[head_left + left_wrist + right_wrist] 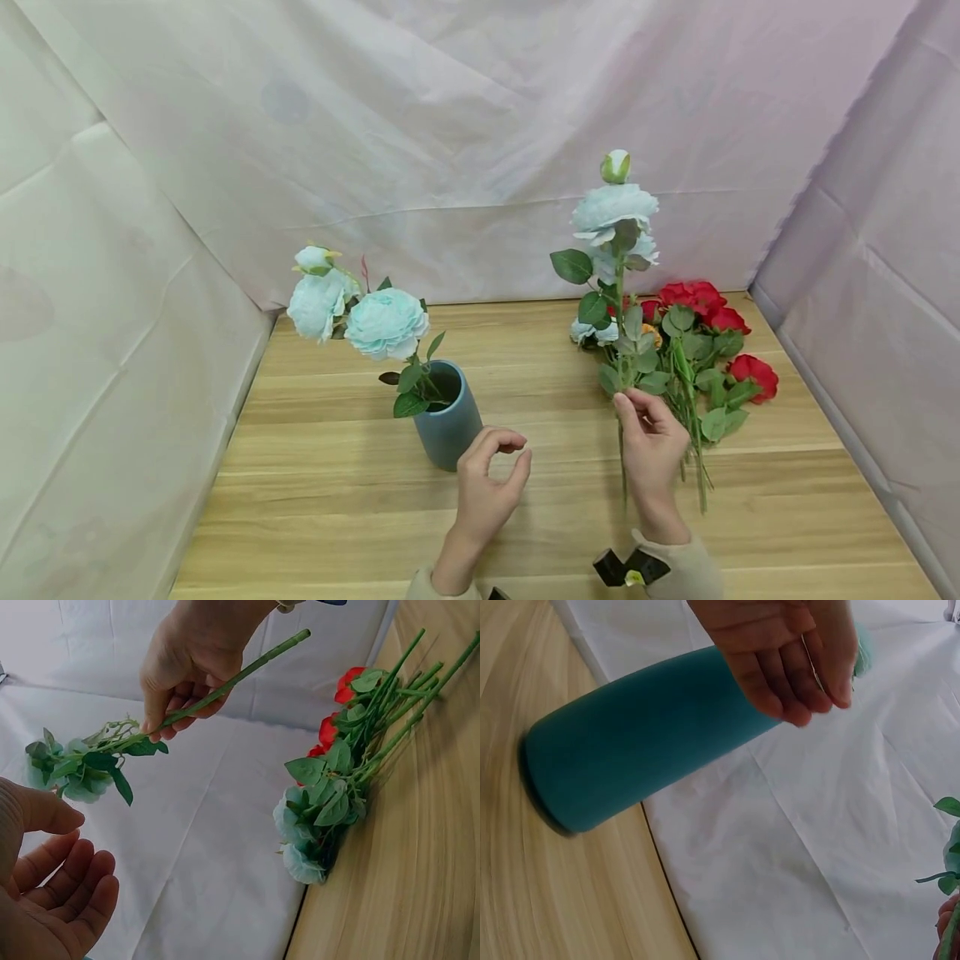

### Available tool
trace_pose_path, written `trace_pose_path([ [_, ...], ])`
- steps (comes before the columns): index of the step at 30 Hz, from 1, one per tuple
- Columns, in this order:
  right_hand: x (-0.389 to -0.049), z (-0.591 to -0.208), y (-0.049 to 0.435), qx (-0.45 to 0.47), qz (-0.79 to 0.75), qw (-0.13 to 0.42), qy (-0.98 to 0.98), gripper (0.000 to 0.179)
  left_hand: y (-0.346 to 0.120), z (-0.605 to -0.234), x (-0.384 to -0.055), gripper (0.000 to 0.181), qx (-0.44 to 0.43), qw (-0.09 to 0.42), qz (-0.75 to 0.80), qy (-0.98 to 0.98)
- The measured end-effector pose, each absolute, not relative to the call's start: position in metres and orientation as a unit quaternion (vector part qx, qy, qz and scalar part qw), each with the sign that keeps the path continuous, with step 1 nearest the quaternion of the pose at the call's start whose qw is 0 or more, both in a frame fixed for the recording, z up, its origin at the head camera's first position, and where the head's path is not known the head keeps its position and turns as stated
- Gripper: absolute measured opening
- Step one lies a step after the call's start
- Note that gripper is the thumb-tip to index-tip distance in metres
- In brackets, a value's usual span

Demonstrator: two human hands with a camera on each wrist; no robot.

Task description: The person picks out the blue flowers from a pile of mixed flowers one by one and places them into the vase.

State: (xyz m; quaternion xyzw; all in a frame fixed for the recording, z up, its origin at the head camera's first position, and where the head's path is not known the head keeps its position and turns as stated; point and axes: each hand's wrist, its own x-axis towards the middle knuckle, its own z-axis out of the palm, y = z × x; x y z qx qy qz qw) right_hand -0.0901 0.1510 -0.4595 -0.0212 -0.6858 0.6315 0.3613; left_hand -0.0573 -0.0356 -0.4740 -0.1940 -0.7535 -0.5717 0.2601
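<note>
My right hand (656, 446) pinches the green stem of a pale blue artificial flower (615, 212), held upright with its blooms and bud on top. In the left wrist view the lower stem (259, 666) sticks out past the right fingers. The left hand (483, 487) holds nothing; its fingers curve loosely, thumb apart from them, just right of a blue-grey vase (447, 433). In the right wrist view this vase (637, 742) is partly covered by the left hand (787, 656). Another pale blue flower (387, 323) stands in the vase, leaning left.
On the right of the wooden table (337, 517) lies a pile of flowers: red roses (697, 300), pale blue blooms (300, 862) and a bit of orange (651, 335), stems toward the front. White cloth walls (450, 125) enclose the table at the back and both sides.
</note>
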Motion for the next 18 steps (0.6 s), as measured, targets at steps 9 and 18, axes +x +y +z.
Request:
trace_pose_path([
  [9,-0.084,-0.447,0.134,-0.001,0.647,0.347,-0.679,0.005,-0.027,-0.470,-0.060,0.023,-0.204,0.244,-0.578,-0.752],
  [18,-0.082,-0.442,0.123,0.047,0.685,0.324,-0.651,0.006,-0.023,-0.478,-0.060,0.016,-0.206,0.223,-0.582,-0.755],
])
